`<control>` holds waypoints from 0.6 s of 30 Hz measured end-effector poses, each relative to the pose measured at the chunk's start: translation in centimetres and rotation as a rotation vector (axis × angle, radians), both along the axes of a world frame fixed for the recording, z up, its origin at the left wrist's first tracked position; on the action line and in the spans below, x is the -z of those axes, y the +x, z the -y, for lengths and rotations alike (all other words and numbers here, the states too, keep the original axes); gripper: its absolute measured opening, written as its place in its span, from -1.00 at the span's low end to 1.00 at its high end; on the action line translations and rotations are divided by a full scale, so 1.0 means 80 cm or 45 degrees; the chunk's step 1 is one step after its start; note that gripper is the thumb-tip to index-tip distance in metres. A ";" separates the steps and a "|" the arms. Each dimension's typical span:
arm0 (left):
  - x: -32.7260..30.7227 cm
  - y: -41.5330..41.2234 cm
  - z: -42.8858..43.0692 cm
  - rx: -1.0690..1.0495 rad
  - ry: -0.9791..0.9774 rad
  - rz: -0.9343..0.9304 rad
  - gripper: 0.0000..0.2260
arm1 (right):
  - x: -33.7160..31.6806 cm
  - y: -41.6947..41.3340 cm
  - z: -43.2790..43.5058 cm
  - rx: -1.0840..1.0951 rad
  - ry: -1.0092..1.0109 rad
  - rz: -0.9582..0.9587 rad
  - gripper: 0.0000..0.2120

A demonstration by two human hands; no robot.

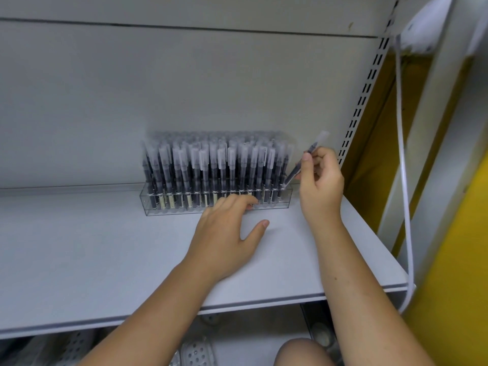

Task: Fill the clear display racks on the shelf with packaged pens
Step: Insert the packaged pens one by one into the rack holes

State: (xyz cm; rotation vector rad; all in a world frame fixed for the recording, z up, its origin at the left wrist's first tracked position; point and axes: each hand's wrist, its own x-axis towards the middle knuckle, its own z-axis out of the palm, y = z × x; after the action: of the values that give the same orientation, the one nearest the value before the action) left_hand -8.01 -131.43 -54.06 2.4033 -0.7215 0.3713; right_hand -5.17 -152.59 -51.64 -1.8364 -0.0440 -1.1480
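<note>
At rack's (216, 206) right end, your right hand (320, 186) pinches a pen (306, 159), tilted, tip at the last slot, likely to angle it in. Left hand (227, 233) spread, fingertips on rack front, probably steadying it. Rack nearly full.

Shop, prob stationery: grey metal retail shelf (111, 249) w/ slotted upright (365, 93), clear display rack (216, 207) packed w/ packaged pens (211, 165)
</note>
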 end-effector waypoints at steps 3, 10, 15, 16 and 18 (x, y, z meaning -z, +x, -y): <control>0.000 0.000 0.000 -0.004 -0.012 -0.012 -0.61 | 0.000 0.000 -0.002 -0.017 -0.056 -0.053 -0.97; 0.002 0.001 0.001 -0.005 -0.044 -0.013 -0.65 | 0.004 0.000 -0.006 -0.049 -0.205 -0.263 -0.94; 0.003 0.002 0.000 -0.008 -0.057 -0.025 -0.64 | 0.002 -0.003 -0.006 -0.019 -0.187 -0.276 -0.92; 0.003 0.003 0.000 -0.007 -0.056 -0.028 -0.64 | 0.001 -0.003 -0.006 -0.022 -0.189 -0.271 -0.92; 0.004 0.003 0.000 -0.002 -0.062 -0.031 -0.64 | 0.002 -0.003 -0.007 -0.031 -0.218 -0.278 -0.92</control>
State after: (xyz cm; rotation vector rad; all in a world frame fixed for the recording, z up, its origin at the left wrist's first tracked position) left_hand -7.76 -131.44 -54.36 2.3589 -0.6918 0.3559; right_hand -5.40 -152.07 -51.79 -2.0982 -0.0401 -0.9448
